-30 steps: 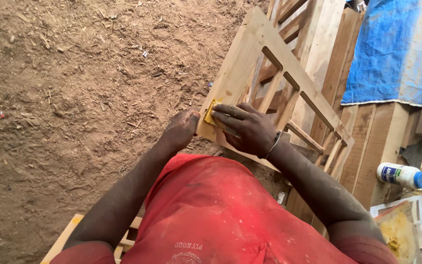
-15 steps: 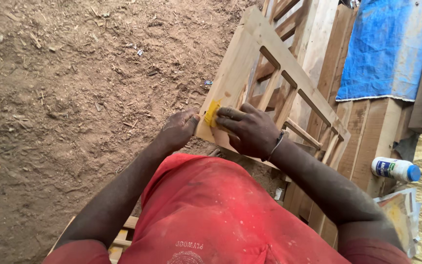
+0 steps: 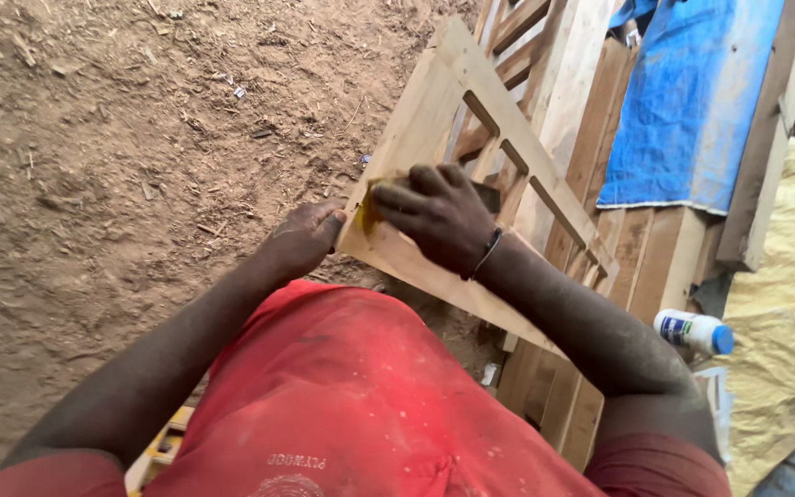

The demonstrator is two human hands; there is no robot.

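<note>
Yellow pad [image 3: 367, 213] pressed flat on the near-left corner of a wooden frame [image 3: 413, 129], under the right hand [image 3: 434, 217]. Right grip spread over the pad, fingers flat, holding it against the wood. Left hand [image 3: 304, 237] at the frame's left edge, grip clenched on that edge. Frame tilted, leaning over stacked planks [image 3: 655, 258] at right. Beyond, a blue tarp [image 3: 687, 101]; near right, a white bottle with blue cap [image 3: 692, 331] beside yellow sacking [image 3: 784, 304]. Bare dirt ground [image 3: 121, 166] at left.

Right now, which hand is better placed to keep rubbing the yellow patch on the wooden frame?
Right hand: its fingers press on the yellow patch. The left hand only steadies the wooden frame at its edge.
</note>
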